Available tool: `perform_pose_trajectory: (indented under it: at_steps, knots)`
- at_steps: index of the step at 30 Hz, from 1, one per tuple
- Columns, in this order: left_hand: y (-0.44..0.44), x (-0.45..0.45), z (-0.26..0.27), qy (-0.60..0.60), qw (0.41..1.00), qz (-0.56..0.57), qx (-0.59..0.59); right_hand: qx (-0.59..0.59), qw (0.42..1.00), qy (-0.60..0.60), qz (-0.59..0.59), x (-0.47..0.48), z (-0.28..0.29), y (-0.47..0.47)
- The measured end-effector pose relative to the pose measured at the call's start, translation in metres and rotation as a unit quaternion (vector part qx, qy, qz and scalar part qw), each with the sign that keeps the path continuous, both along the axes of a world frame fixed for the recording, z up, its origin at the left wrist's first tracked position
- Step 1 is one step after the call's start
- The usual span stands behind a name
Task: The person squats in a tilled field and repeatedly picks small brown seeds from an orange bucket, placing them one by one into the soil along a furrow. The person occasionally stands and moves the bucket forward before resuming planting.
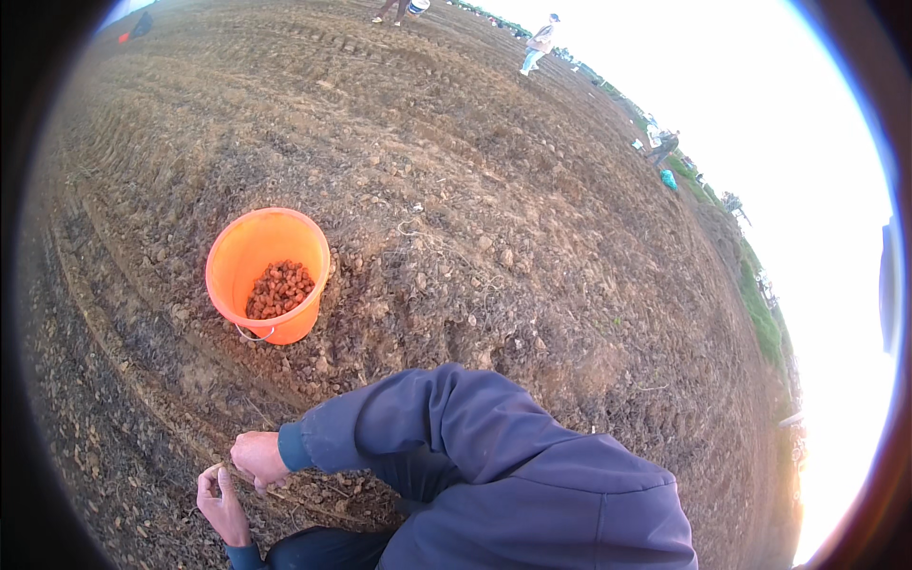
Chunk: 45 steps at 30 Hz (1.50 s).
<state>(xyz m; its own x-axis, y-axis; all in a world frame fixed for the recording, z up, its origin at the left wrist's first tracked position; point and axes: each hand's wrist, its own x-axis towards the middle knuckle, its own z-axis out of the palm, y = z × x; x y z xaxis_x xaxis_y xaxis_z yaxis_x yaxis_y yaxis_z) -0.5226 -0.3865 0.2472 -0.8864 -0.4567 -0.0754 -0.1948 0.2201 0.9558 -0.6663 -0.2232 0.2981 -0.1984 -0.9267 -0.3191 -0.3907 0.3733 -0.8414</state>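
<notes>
At the lower left, my left hand [222, 507] is raised with its thumb and fingertips pinched around a small tan piece, too small to name surely. Just above and beside it is my right hand [258, 457], back up and fingers curled; whether they hold something is hidden. Both hands are bare, at the ends of dark sleeves with teal cuffs. Beyond them an orange plastic bucket [306, 317] stands on the soil, tilted in view, its wire handle hanging down. Unshelled peanuts [280, 288] cover part of its bottom.
Rough brown soil [456, 214] with clods, dry plant bits and wheel marks surrounds me. Far off are a walking person [539, 44], another person's legs beside a white bucket [419, 6], and a bending person [664, 147] near a teal bag [668, 179].
</notes>
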Motion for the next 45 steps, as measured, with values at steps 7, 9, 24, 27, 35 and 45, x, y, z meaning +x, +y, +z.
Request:
perform_pose_trajectory:
  at_steps: [7, 9, 24, 27, 35, 45]
  knots:
    - [0.003, 0.0, 0.004, 0.008, 1.0, 0.009, 0.016, -0.023, 0.999, 0.036, 0.01, 0.0, -0.006, 0.001]
    - [0.003, 0.001, 0.004, 0.01, 1.0, 0.01, 0.013, -0.053, 0.997, 0.049, 0.014, -0.001, -0.025, -0.002]
    - [0.002, 0.002, 0.002, 0.023, 1.0, 0.009, 0.015, -0.1, 0.974, 0.198, 0.036, 0.005, -0.042, -0.008]
    - [0.002, 0.001, 0.002, 0.023, 1.0, 0.011, 0.015, -0.081, 0.974, 0.205, 0.04, 0.005, -0.038, -0.007]
    - [0.004, 0.0, 0.002, 0.037, 0.999, 0.023, 0.016, -0.058, 0.98, 0.19, 0.017, 0.006, -0.041, -0.009]
    - [0.003, 0.003, 0.0, 0.03, 0.998, 0.051, -0.009, -0.014, 0.977, 0.213, -0.033, -0.002, -0.007, -0.003]
